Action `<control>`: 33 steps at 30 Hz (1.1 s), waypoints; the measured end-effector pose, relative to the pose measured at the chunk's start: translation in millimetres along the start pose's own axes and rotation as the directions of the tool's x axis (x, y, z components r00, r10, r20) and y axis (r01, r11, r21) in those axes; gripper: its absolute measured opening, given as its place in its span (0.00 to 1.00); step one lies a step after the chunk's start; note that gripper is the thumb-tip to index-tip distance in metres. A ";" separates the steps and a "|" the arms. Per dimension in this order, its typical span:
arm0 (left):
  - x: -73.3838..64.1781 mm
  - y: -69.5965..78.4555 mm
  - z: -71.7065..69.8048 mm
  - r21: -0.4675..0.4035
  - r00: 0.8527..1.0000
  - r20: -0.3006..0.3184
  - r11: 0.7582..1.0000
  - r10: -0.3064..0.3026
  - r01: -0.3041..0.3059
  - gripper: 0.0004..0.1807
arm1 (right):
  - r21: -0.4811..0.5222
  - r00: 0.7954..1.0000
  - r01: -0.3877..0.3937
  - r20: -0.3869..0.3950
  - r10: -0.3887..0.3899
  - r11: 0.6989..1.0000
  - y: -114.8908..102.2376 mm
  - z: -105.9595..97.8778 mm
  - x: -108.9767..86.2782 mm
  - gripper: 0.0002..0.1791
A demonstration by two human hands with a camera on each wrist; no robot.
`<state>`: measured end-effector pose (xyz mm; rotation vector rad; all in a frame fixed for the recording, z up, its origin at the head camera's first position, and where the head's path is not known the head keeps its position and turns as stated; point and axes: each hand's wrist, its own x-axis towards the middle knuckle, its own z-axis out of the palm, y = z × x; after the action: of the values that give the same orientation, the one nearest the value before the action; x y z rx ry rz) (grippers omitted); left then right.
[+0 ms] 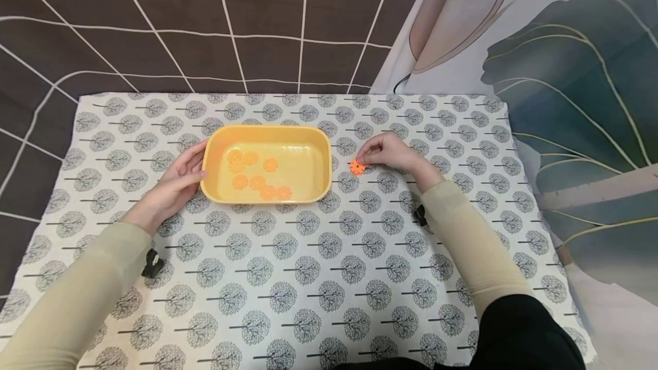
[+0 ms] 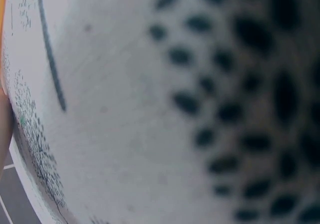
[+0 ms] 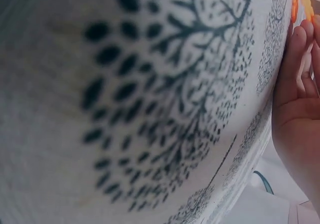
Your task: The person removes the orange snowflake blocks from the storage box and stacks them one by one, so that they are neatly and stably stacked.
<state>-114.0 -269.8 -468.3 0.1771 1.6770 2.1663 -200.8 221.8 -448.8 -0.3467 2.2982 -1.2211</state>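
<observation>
A yellow rectangular basin (image 1: 265, 132) stands on the cloth, left of centre in the head view. Several flat orange scalloped discs (image 1: 239, 182) lie inside it, mostly toward its left half. Against the basin's left end rests my left hand (image 1: 177, 179), its thumb by the rim and its other fingers along the outer wall. To the right of the basin, my right hand (image 1: 393, 152) pinches one bright orange scalloped disc (image 1: 357, 167) with dark spots, just over the cloth. In the right wrist view, curled fingers (image 3: 295, 48) show near orange pieces at the upper edge.
A white cloth (image 1: 288, 278) printed with grey trees covers the table. Behind it hangs a dark sheet with a white grid (image 1: 267, 16). A leaf-patterned curtain (image 1: 581, 90) is at the right. Small black devices (image 1: 152, 264) sit at both wrists.
</observation>
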 end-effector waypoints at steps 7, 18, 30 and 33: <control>0.6 0.4 -1.5 0.013 1.000 0.008 1.000 0.004 -0.004 0.41 | -0.067 1.000 0.009 -0.023 -0.010 0.998 -0.7 3.3 1.8 0.07; 1.9 1.6 -0.9 -0.013 1.000 0.011 1.000 0.017 -0.017 0.41 | -0.132 0.999 0.019 -0.032 -0.023 0.991 -1.3 6.2 1.9 0.07; 0.8 -1.0 -1.3 -0.012 1.000 0.007 1.000 0.015 -0.014 0.41 | -0.126 0.999 0.015 -0.039 -0.021 0.992 -1.3 7.7 -1.4 0.05; 0.8 -2.0 -1.8 -0.005 1.000 0.003 1.000 0.012 -0.012 0.41 | -0.137 0.999 0.006 -0.045 -0.012 0.991 -2.7 7.6 -2.4 0.07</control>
<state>-114.8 -270.7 -470.9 0.1890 1.6726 2.1784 -194.8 216.1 -449.3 -0.3813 2.4289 -1.0890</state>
